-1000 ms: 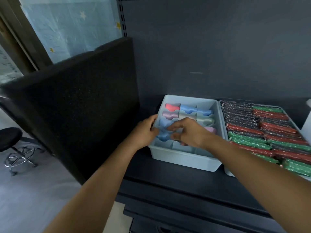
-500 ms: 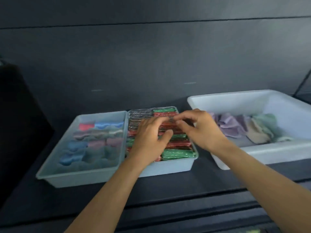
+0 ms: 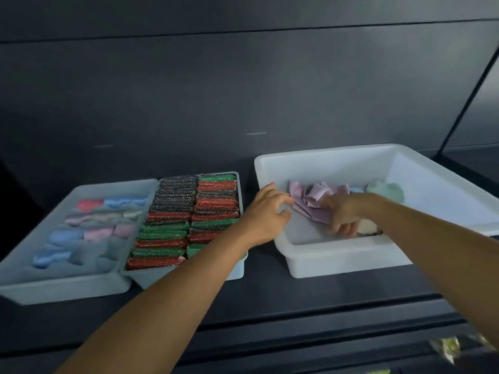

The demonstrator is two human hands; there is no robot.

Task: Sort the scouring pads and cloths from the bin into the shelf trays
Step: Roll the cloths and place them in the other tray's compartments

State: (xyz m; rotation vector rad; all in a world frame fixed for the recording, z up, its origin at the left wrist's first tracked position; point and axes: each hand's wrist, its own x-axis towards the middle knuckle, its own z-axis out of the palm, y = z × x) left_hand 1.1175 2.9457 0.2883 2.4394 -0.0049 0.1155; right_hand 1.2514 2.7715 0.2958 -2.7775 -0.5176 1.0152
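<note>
White bin (image 3: 337, 261): purple cloth (image 3: 316, 201) inside, gripped by right hand (image 3: 341, 214). Left hand (image 3: 266, 211) over bin's left rim, fingers half-curled, hold unclear. Left of bin: trayed scouring pads (image 3: 172, 234); farther left, rolled cloths (image 3: 97, 233).

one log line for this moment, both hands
stage: picking | right hand: grips crumpled purple cloth inside white plastic bin | left hand: over bin's left rim, at cloth edge, hold unclear
</note>
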